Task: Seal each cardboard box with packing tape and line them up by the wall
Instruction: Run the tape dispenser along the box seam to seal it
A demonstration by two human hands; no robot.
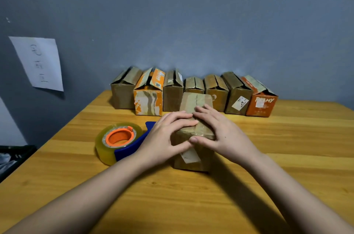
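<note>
With our left hand (pixel 168 138) and right hand (pixel 216 134) lying flat-fingered on the box (pixel 193 103), grasping nothing, we should press its seemingly taped seam down firmly.

near small cardboard box (pixel 193 134): dull brown, white label on front | tape roll on dispenser (pixel 119 142): translucent yellow, orange core, blue handle | wooden table (pixel 287 138): honey-yellow, streaked grain | wall (pixel 191 23): grey-blue | paper sheet (pixel 38 63): white, faint handwriting | rightmost box in row (pixel 261 102): orange, pale lettering | second box from left (pixel 148 99): orange with brown-and-white patches
</note>
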